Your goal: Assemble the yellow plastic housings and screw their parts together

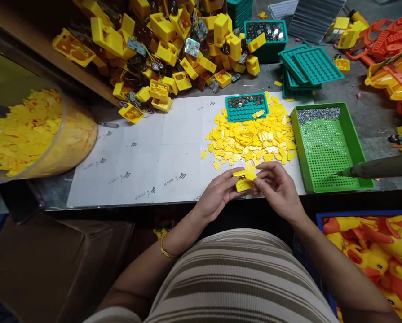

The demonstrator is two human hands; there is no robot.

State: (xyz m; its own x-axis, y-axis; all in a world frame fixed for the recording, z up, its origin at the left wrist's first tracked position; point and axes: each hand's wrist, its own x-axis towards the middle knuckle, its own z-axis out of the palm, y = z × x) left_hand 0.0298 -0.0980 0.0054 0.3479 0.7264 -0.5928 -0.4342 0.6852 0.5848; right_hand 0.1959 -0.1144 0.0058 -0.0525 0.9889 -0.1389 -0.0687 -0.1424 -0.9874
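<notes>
My left hand grips a small yellow plastic box by its left side, near the table's front edge. The box has a grid of small holes, and some metal shows in its upper part. In my right hand, thumb and fingers pinch a flat yellow piece, held slightly tilted over the upper right of the box. Just beyond my hands lies a heap of flat yellow pieces. A teal tray with small round metal parts sits at the heap's far side.
A green basket of screws stands right, with a screwdriver tip over it. Yellow housings pile up at the back. A tub of yellow pieces is left. Teal trays and orange parts lie back right.
</notes>
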